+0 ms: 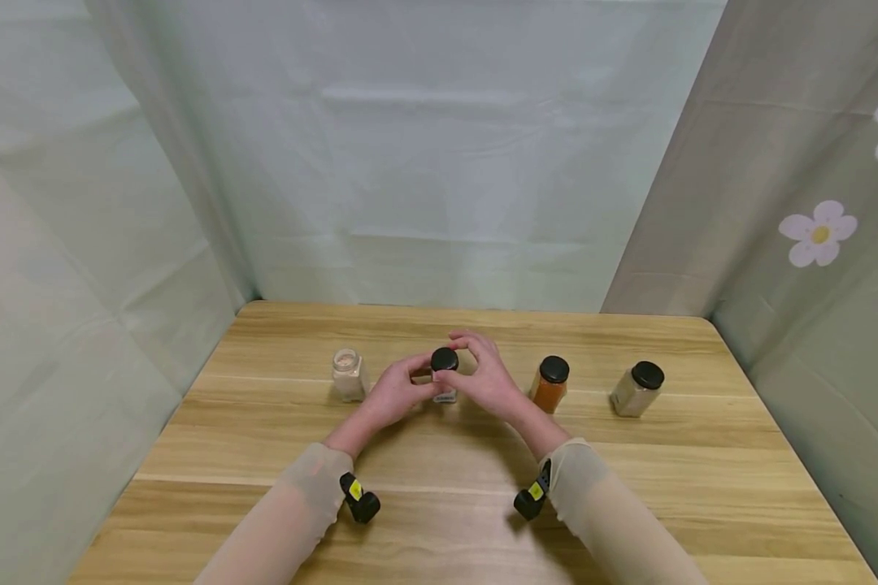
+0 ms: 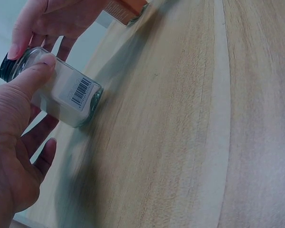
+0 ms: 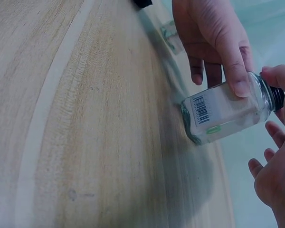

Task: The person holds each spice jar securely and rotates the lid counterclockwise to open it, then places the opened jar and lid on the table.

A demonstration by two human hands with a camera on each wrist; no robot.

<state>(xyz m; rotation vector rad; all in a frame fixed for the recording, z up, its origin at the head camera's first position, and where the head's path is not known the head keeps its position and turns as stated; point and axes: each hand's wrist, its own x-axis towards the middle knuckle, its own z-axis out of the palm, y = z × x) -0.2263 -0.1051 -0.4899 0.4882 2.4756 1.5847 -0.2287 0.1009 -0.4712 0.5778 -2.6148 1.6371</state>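
Observation:
A square glass jar (image 1: pixel 445 397) of pale powder, with a barcode label, stands between my hands near the middle of the table. My left hand (image 1: pixel 393 392) grips its body; in the left wrist view the thumb lies across the glass (image 2: pixel 69 92). Thumb and fingers of my right hand (image 1: pixel 488 382) pinch the black lid (image 1: pixel 445 358) from the other side. The lid sits on the jar's mouth, and its threaded-looking black edge shows in the right wrist view.
To the left stands a lidless jar (image 1: pixel 349 378) of pale pinkish powder. On the right are an orange-filled jar (image 1: pixel 549 395), close by my right wrist, and a greyish-beige one (image 1: pixel 632 398), both with black lids. Pale curtains (image 1: pixel 454 162) hang behind the wooden table (image 1: pixel 439 536).

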